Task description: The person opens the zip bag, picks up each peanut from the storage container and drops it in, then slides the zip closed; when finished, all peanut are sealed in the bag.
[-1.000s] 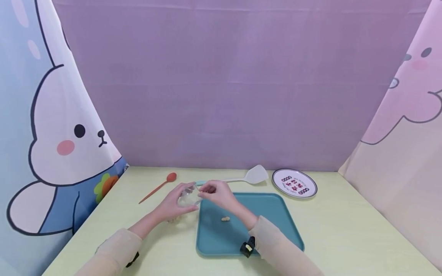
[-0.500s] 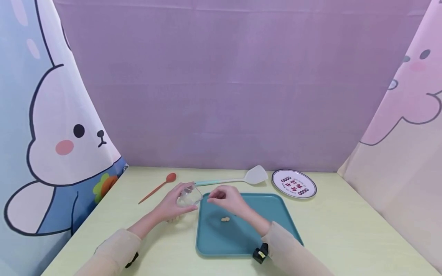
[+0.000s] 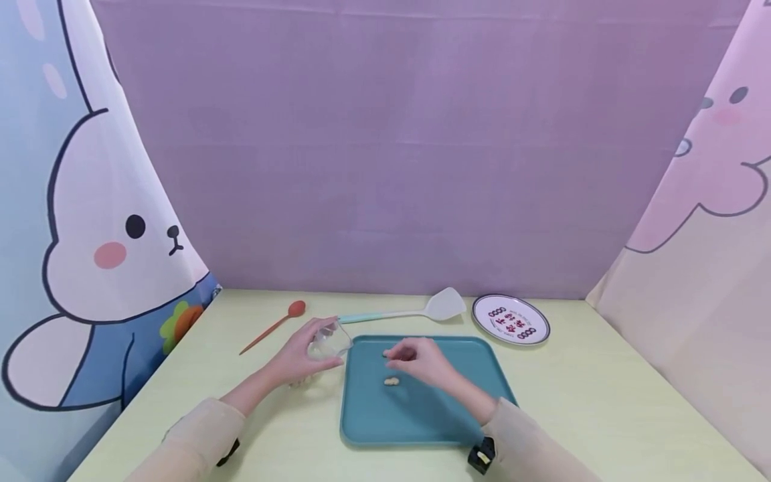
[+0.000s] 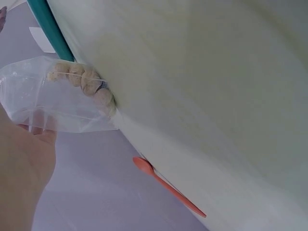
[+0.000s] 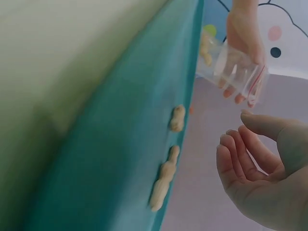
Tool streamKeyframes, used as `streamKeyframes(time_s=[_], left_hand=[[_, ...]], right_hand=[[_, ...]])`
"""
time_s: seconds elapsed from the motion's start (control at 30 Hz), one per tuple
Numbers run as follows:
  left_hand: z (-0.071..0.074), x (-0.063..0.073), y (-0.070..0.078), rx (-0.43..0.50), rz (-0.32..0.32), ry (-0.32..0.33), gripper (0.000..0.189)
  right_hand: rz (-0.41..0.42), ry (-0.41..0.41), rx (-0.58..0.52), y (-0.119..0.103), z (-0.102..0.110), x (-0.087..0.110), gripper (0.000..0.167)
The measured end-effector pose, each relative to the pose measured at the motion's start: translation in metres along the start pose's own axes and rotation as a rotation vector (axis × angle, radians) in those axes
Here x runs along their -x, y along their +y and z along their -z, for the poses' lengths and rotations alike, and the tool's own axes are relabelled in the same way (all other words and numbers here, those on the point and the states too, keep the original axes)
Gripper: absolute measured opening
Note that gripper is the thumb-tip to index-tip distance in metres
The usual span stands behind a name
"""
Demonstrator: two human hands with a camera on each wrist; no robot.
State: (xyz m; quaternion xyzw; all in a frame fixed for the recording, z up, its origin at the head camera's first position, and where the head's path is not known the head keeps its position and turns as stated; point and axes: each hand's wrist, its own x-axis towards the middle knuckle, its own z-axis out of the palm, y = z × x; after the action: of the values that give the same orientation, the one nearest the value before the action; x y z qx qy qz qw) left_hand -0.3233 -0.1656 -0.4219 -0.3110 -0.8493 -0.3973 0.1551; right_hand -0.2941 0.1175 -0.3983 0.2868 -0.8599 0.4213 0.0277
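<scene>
My left hand grips a clear zip bag, its mouth spread and facing the tray. Several peanuts in their shells lie at the bottom of the bag in the left wrist view. Over the teal tray hovers my right hand. Its thumb and bent fingers stand apart in the right wrist view, with nothing between them. One peanut rests on the tray just below that hand. The right wrist view has a short peanut and a longer peanut shape on the tray.
An orange-red spoon lies at the back left. Behind the tray is a spatula with a white blade and mint handle. A white plate with red writing stands at the back right. Printed cloths hang around the table.
My right hand has drawn away from the bag's mouth, moving right and down over the tray, and its fingers have parted. The left hand and bag have stayed nearly in place.
</scene>
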Motion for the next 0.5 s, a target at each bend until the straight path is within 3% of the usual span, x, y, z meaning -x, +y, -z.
streamKeyframes(time_s=[0.27, 0.5], left_hand=[[0.000, 0.000, -0.001, 0.006, -0.005, -0.005, 0.076], [-0.001, 0.001, -0.003, 0.010, -0.010, -0.014, 0.077]], right_hand=[[-0.016, -0.071, 0.081, 0.011, 0.002, 0.005, 0.019], [-0.060, -0.128, 0.088, 0.014, 0.000, 0.007, 0.023]])
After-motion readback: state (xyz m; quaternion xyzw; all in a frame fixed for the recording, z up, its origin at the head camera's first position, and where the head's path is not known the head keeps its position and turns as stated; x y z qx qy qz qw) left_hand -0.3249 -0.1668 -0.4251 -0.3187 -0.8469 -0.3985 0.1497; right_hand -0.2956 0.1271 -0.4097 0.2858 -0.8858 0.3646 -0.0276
